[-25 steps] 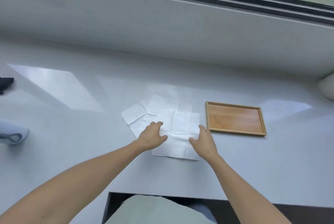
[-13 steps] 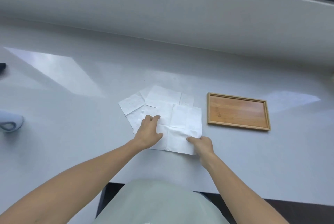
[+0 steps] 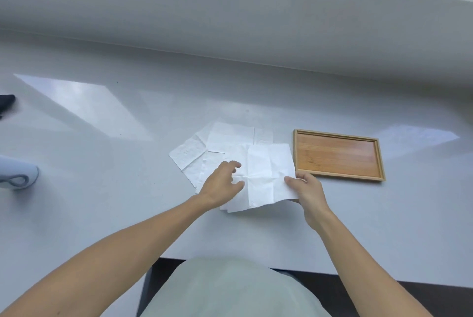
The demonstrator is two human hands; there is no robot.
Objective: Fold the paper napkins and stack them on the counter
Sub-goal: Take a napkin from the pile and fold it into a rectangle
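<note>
now right hand pinching napkin, wrist bent

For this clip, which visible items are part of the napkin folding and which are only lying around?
Part of the job:
- creased white paper napkin, its edge pinched by right hand
- left hand on it
- loose white napkins behind
- pale grey counter

Lying about:
- empty rectangular wooden tray
- pale blue object, left edge
- black object
</note>
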